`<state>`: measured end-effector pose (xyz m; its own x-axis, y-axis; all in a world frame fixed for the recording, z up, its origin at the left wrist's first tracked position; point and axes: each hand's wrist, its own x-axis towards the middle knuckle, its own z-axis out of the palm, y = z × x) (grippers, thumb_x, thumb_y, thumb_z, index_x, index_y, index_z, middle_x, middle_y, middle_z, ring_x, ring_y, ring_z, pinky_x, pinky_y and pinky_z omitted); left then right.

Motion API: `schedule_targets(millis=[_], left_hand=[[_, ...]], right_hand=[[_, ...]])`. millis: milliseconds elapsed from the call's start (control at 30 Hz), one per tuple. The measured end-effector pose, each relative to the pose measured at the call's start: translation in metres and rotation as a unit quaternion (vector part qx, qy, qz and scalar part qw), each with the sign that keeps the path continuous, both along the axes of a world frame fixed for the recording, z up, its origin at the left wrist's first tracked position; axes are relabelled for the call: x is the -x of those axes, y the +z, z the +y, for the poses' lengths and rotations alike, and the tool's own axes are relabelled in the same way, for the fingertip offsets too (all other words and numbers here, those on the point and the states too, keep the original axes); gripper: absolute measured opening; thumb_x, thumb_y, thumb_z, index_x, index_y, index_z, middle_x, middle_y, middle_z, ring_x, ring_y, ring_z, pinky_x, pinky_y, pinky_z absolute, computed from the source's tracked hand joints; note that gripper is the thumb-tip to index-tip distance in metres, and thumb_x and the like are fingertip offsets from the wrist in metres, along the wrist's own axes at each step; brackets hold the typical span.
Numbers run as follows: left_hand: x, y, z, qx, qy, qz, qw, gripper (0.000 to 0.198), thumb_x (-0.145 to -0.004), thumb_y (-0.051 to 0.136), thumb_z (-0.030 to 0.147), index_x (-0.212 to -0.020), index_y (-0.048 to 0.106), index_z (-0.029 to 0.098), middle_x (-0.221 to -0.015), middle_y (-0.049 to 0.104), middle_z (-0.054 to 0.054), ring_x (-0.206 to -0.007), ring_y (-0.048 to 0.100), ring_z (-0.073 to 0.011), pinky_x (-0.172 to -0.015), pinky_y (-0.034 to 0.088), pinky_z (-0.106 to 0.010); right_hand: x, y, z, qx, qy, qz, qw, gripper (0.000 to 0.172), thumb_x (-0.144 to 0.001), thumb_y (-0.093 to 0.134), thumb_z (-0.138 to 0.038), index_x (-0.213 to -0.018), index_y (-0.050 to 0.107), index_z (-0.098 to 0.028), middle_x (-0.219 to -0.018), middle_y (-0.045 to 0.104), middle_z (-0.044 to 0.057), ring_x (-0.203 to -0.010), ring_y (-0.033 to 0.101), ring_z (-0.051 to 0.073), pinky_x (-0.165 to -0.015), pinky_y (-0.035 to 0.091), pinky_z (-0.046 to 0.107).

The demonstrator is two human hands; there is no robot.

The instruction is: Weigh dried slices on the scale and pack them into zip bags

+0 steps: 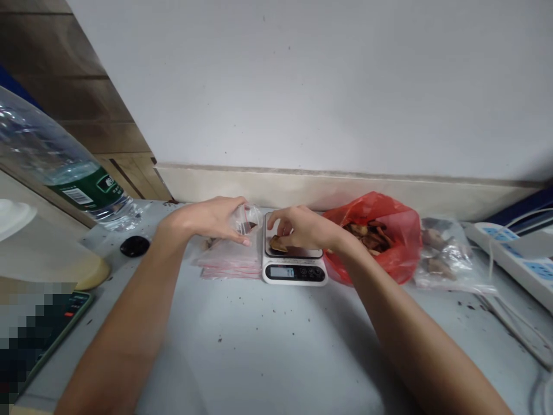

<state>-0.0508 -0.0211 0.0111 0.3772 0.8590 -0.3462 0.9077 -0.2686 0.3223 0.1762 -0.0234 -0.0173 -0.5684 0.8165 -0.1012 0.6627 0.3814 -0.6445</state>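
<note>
A small white kitchen scale (294, 271) with a lit display stands on the grey table; a few brown dried pieces (277, 244) lie on its pan. My right hand (298, 227) hovers over the pan, fingers curled down and pinching at the pieces. My left hand (213, 219) is closed on a small clear zip bag (247, 222) held just left of the scale, above a stack of flat clear bags with pink strips (227, 265). A red plastic bag (384, 230) of brown dried pieces lies open right of the scale.
A clear bag of pale lumps (444, 256) lies right of the red bag, then a white power strip (514, 259). At left lie a tipped plastic water bottle (56, 167), a black cap (135, 246), a white lidded container (43, 253) and a dark calculator-like device (52, 328). A wall rises behind.
</note>
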Motion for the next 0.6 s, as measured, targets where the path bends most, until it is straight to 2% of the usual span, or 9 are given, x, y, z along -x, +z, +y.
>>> schedule_targets(millis=[100, 200, 267, 367, 400, 467, 500, 600], left_hand=[[-0.004, 0.001, -0.001, 0.019, 0.010, 0.006, 1.000, 0.072, -0.071, 0.072, 0.062, -0.133, 0.056, 0.028, -0.126, 0.073, -0.010, -0.108, 0.068, -0.0320, -0.081, 0.050, -0.034], [-0.008, 0.004, -0.002, 0.007, -0.011, -0.023, 1.000, 0.076, -0.070, 0.074, 0.062, -0.135, 0.058, 0.025, -0.133, 0.070, -0.012, -0.113, 0.067, -0.0330, -0.089, 0.050, -0.037], [-0.008, 0.006, -0.003, -0.023, -0.032, -0.049, 0.998, 0.079, -0.072, 0.072, 0.065, -0.138, 0.058, 0.024, -0.140, 0.067, -0.013, -0.122, 0.064, -0.0344, -0.098, 0.049, -0.040], [-0.005, 0.012, -0.006, -0.060, -0.047, -0.103, 0.992, 0.085, -0.075, 0.072, 0.070, -0.146, 0.054, 0.028, -0.150, 0.063, -0.009, -0.132, 0.059, -0.0346, -0.106, 0.047, -0.042], [-0.004, 0.014, -0.007, -0.068, -0.051, -0.124, 0.989, 0.085, -0.075, 0.072, 0.071, -0.148, 0.054, 0.030, -0.151, 0.062, -0.008, -0.133, 0.059, -0.0342, -0.107, 0.048, -0.042], [-0.003, 0.018, -0.009, -0.085, -0.061, -0.166, 0.981, 0.079, -0.080, 0.070, 0.071, -0.147, 0.056, 0.031, -0.149, 0.064, -0.006, -0.132, 0.061, -0.0329, -0.105, 0.050, -0.042], [-0.003, 0.019, -0.009, -0.097, -0.065, -0.193, 0.974, 0.073, -0.084, 0.067, 0.070, -0.144, 0.059, 0.030, -0.147, 0.066, -0.006, -0.130, 0.063, -0.0320, -0.103, 0.052, -0.041], [-0.006, 0.019, -0.009, -0.146, -0.050, -0.284, 0.946, 0.051, -0.093, 0.061, 0.063, -0.125, 0.074, 0.025, -0.128, 0.077, -0.007, -0.115, 0.072, -0.0278, -0.094, 0.057, -0.037]], right_hand=[[-0.002, 0.005, 0.001, -0.003, -0.055, 0.030, 0.998, 0.017, -0.071, 0.078, -0.009, -0.081, 0.069, -0.021, -0.068, 0.070, -0.002, -0.065, 0.067, 0.018, -0.061, 0.051, 0.028], [-0.006, 0.010, 0.000, -0.047, -0.074, 0.175, 0.981, 0.008, -0.080, 0.073, -0.017, -0.079, 0.066, -0.020, -0.079, 0.074, 0.002, -0.080, 0.072, 0.019, -0.075, 0.056, 0.032], [-0.009, 0.012, -0.001, -0.079, -0.053, 0.255, 0.962, 0.004, -0.084, 0.067, -0.018, -0.087, 0.069, -0.019, -0.094, 0.077, 0.005, -0.089, 0.073, 0.020, -0.085, 0.058, 0.036], [-0.015, 0.015, -0.002, -0.147, 0.001, 0.250, 0.957, 0.023, -0.081, 0.062, -0.012, -0.099, 0.075, -0.021, -0.121, 0.075, 0.010, -0.117, 0.069, 0.026, -0.100, 0.055, 0.044], [-0.017, 0.016, -0.003, -0.164, 0.020, 0.228, 0.959, 0.023, -0.081, 0.063, -0.013, -0.097, 0.076, -0.022, -0.131, 0.072, 0.011, -0.127, 0.065, 0.028, -0.105, 0.052, 0.046], [-0.021, 0.018, -0.004, -0.173, 0.040, 0.206, 0.962, 0.009, -0.082, 0.070, -0.020, -0.088, 0.076, -0.022, -0.142, 0.066, 0.013, -0.137, 0.058, 0.031, -0.110, 0.048, 0.048], [-0.022, 0.020, -0.005, -0.163, 0.042, 0.217, 0.962, 0.006, -0.083, 0.073, -0.026, -0.083, 0.074, -0.021, -0.143, 0.065, 0.014, -0.137, 0.059, 0.031, -0.109, 0.048, 0.047], [-0.024, 0.024, -0.007, -0.132, 0.020, 0.282, 0.950, 0.020, -0.083, 0.077, -0.038, -0.077, 0.068, -0.020, -0.129, 0.072, 0.013, -0.115, 0.069, 0.028, -0.094, 0.055, 0.041]])
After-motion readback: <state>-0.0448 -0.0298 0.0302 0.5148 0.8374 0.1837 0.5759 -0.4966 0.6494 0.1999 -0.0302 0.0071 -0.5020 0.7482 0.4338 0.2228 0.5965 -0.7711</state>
